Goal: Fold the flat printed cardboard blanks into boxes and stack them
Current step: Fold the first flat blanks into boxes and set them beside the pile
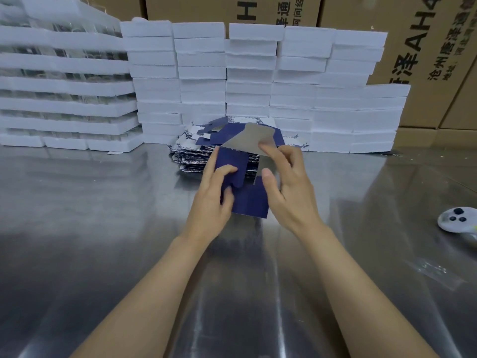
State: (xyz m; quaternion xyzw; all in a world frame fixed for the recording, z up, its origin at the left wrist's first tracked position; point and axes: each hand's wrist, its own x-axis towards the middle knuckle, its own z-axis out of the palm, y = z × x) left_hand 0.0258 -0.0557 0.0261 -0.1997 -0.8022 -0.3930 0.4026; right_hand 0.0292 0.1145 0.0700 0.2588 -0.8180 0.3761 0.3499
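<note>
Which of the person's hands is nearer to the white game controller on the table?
Right. The right hand grips the blue cardboard blank mid-table, on the side of the controller at the right edge; the left hand grips the blank's far side.

Reflective stainless-steel table (103, 228) bearing, along its far edge, stacked rows of white foam trays (258, 81). A pile of flat blue-and-white printed cardboard blanks (189, 153) lies just before them at centre; a white rounded controller with dark buttons (456, 222) rests at the right edge.

Table: shiny steel tabletop (77, 202), soft glare streaks.
Back, 12 to 2 o'clock: brown printed cartons (426, 60) like a wall.
Light: diffuse, probably overhead.
</note>
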